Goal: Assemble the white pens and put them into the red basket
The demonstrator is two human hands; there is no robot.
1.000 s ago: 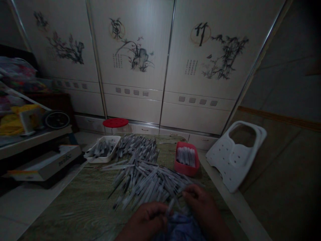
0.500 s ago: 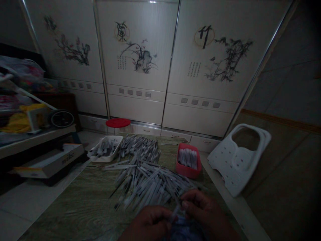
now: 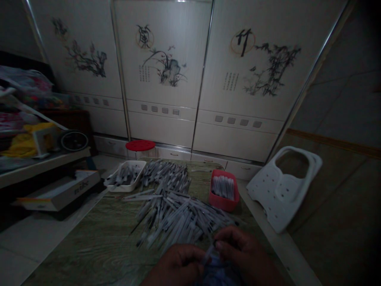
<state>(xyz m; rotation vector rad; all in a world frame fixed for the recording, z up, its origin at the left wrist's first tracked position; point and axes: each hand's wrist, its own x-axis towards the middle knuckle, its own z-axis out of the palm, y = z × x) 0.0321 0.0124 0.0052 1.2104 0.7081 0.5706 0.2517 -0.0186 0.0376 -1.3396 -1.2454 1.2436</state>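
At the table's near edge my left hand (image 3: 181, 264) pinches one end of a thin translucent pen (image 3: 209, 252). My right hand (image 3: 241, 250) has its fingertips closed on the pen's dark upper end. Just beyond both hands a large loose pile of similar pens (image 3: 178, 216) spreads over the wood-grain table (image 3: 98, 242). A red bin (image 3: 223, 203) with upright pens stands at the right of the table. To the back left sits a white tray (image 3: 126, 187) holding more pens with dark ends.
A red round stool (image 3: 140, 145) stands behind the table, before the sliding cabinet doors (image 3: 160, 127). On the right a white plastic chair-like piece (image 3: 282, 190) leans by the wall. An open box (image 3: 62, 190) lies left, below a cluttered shelf.
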